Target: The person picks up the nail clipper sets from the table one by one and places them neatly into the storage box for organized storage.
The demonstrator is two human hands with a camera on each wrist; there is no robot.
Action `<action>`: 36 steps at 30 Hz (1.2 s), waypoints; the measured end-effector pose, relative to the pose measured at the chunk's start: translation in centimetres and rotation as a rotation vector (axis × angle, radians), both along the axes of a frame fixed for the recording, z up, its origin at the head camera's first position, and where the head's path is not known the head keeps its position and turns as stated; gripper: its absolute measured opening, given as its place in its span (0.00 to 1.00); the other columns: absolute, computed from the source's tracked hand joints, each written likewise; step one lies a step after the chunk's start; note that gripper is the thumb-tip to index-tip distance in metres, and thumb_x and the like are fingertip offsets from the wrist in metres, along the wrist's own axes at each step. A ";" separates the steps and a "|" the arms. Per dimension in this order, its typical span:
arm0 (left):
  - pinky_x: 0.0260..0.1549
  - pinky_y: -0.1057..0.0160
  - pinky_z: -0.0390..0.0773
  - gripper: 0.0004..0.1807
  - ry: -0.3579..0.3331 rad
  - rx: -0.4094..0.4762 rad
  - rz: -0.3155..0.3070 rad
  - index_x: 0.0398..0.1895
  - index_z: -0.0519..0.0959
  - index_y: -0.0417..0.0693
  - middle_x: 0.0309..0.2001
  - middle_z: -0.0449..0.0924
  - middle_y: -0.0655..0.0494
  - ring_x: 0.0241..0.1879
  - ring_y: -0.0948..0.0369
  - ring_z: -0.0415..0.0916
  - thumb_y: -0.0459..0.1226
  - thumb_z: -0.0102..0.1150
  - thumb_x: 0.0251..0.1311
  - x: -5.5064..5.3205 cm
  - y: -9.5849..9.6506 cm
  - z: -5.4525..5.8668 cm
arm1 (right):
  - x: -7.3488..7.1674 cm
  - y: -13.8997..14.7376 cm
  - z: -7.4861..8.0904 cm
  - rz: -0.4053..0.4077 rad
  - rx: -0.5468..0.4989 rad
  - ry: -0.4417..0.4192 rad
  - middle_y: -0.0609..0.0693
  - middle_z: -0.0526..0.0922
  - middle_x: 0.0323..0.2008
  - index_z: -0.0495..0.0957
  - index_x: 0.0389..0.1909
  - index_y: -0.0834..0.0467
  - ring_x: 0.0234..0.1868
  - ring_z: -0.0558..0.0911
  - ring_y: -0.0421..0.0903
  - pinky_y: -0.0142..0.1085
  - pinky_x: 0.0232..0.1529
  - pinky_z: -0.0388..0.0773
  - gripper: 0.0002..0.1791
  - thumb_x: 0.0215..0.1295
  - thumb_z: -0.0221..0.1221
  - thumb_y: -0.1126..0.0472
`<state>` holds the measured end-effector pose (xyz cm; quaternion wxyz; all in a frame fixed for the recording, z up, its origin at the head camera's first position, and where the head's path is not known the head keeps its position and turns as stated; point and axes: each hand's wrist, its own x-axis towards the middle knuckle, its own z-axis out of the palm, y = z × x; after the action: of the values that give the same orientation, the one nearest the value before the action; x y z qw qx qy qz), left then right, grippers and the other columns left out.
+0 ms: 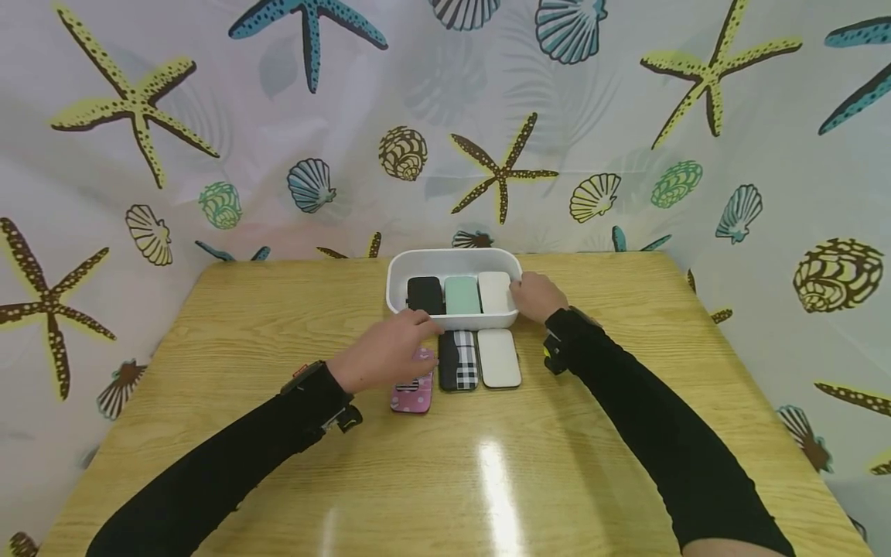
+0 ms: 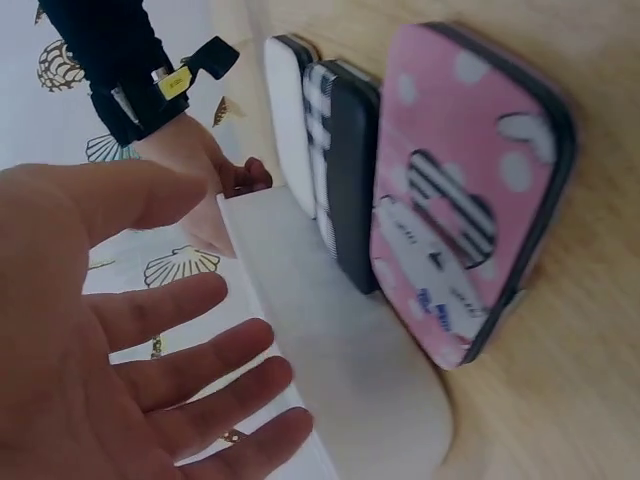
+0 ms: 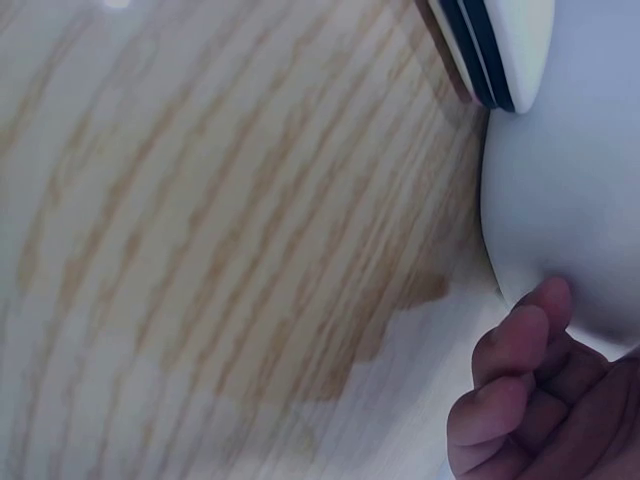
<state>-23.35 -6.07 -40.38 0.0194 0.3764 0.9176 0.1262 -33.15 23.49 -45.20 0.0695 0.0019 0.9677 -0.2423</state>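
A white rectangular tub (image 1: 445, 264) holds three small flat cases: a black one (image 1: 425, 294), a mint green one (image 1: 462, 295) and a white one (image 1: 495, 291). Along its front side lie a pink dotted case (image 1: 412, 398), a black case with a checked half (image 1: 458, 362) and another white case (image 1: 499, 358). My left hand (image 1: 390, 352) hovers over the pink case by the tub's front left corner, fingers spread and holding nothing in the left wrist view. At the tub's right end, my right hand (image 1: 539, 298) grips the rim, its curled fingers (image 3: 515, 340) against the outer wall.
The wooden table (image 1: 292, 309) reaches back to a white cloth (image 1: 264, 139) printed with starfish and shells, which stands right behind the tub and runs along both sides. Dark bands with small devices (image 1: 344, 418) sit on both wrists.
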 end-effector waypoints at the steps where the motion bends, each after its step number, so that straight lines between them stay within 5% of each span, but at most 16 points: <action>1: 0.52 0.56 0.79 0.26 -0.012 -0.021 0.004 0.62 0.78 0.45 0.58 0.78 0.49 0.54 0.55 0.75 0.46 0.66 0.62 0.1 -0.1 -0.3 | 0.0 0.0 0.0 -0.002 -0.001 0.001 0.53 0.67 0.25 0.73 0.37 0.64 0.26 0.69 0.48 0.38 0.29 0.64 0.20 0.77 0.38 0.55; 10: 0.64 0.50 0.70 0.49 -0.196 -0.221 0.025 0.73 0.67 0.49 0.71 0.64 0.46 0.67 0.51 0.64 0.59 0.73 0.51 0.8 -1.1 -2.6 | 0.1 0.2 -0.1 -0.009 -0.016 0.001 0.53 0.68 0.27 0.73 0.39 0.64 0.27 0.70 0.48 0.38 0.30 0.64 0.21 0.78 0.37 0.54; 14: 0.67 0.49 0.67 0.55 -0.239 -0.241 0.037 0.76 0.62 0.51 0.74 0.61 0.48 0.70 0.50 0.60 0.59 0.77 0.46 0.9 -1.1 -3.2 | 0.1 0.3 -0.1 -0.009 -0.015 -0.001 0.54 0.69 0.28 0.73 0.41 0.65 0.28 0.70 0.48 0.38 0.30 0.65 0.21 0.78 0.37 0.54; 26: 0.65 0.50 0.69 0.55 -0.173 -0.227 0.045 0.76 0.62 0.53 0.71 0.65 0.52 0.68 0.53 0.64 0.59 0.74 0.44 0.7 -1.5 -4.3 | 0.1 0.2 0.0 -0.002 -0.024 -0.003 0.54 0.69 0.27 0.73 0.41 0.65 0.27 0.70 0.48 0.38 0.29 0.64 0.21 0.78 0.36 0.54; 36: 0.56 0.56 0.73 0.53 -0.116 -0.121 0.027 0.73 0.66 0.50 0.65 0.69 0.53 0.57 0.58 0.67 0.63 0.71 0.44 0.8 -1.5 -3.2 | 0.1 0.1 0.0 0.003 -0.052 0.004 0.54 0.68 0.27 0.73 0.40 0.65 0.27 0.69 0.49 0.39 0.30 0.64 0.22 0.78 0.35 0.54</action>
<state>-22.59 -7.55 -43.59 0.0937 0.3543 0.9258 0.0924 -33.09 23.64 -45.24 0.0677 -0.0018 0.9613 -0.2671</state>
